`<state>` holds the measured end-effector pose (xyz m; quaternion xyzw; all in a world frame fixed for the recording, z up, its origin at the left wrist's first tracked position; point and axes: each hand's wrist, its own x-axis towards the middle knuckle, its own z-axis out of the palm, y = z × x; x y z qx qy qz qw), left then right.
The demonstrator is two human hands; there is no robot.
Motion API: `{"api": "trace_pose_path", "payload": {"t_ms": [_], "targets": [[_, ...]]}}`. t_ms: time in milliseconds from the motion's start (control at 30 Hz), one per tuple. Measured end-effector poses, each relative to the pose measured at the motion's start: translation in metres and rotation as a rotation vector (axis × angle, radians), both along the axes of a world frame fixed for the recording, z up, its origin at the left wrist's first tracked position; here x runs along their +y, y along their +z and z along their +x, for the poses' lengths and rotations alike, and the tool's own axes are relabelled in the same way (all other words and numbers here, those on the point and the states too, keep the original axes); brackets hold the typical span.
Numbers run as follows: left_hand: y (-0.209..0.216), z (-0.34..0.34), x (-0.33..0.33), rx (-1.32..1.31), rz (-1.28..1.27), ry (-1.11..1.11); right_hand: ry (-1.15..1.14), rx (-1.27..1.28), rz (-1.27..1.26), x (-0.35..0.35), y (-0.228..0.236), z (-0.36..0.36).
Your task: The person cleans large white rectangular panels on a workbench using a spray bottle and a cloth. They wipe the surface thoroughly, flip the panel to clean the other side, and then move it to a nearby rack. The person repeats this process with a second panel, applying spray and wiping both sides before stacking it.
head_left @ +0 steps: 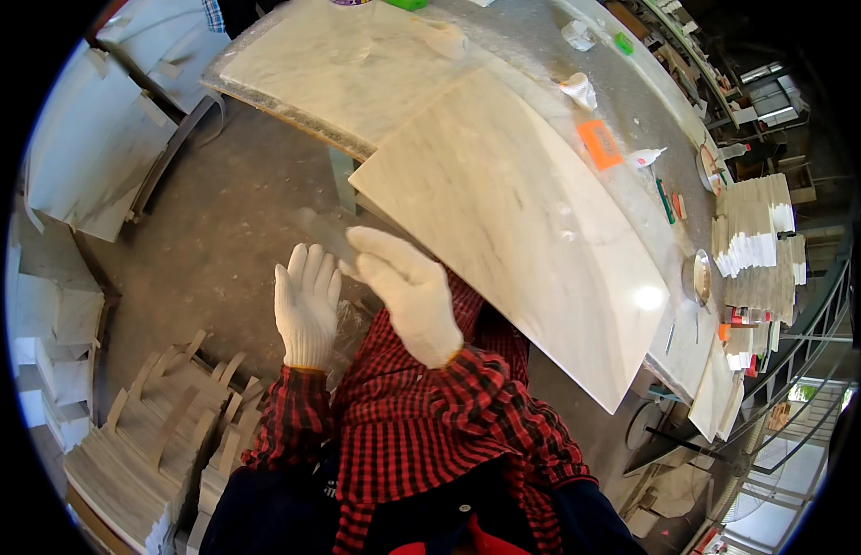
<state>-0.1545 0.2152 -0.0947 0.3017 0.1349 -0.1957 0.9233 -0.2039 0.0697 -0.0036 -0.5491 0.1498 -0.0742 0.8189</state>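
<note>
Both my hands wear white knit gloves and are raised above the floor in front of my lap. My left hand [306,305] is open, its fingers stretched out and pointing away from me, with nothing visible in it. Close beside it, my right hand [407,291] is closed on a thin greyish flat piece [327,233], smeared by motion, so its kind is unclear. To the right of my hands lies a large white marble-look slab [523,222] with grey veins, its near edge jutting past the table. Another pale slab [310,60] lies beyond it.
On the dusty table [518,37] are an orange block [600,144], a white squeeze bottle [645,157], crumpled white wads [579,91] and a metal bowl [699,277]. Stacked tiles [754,227] stand at right. Strapped slab stacks [162,416] are lower left; more slabs [102,139] lean upper left.
</note>
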Motion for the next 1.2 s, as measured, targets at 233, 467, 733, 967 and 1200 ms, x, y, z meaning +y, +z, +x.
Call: {"api": "trace_pose_path", "payload": {"t_ms": [233,467,733,967,1200], "targets": [[0.001,-0.024,-0.012,0.025,-0.381,0.011,-0.030,-0.075,-0.408,0.045,-0.034,0.012],[0.074,-0.023,0.011,-0.166,-0.566,0.019,-0.229,0.037,-0.092,0.029,-0.088,0.046],[0.061,-0.033,0.005,-0.038,-0.187,-0.084,-0.061,0.146,0.436,0.044,-0.011,0.070],[-0.001,-0.024,0.060,0.071,0.046,-0.043,0.081,-0.023,0.292,0.034,0.040,0.106],[0.088,0.024,0.006,-0.072,-0.091,-0.084,-0.053,-0.073,0.040,0.081,-0.035,0.100]]}}
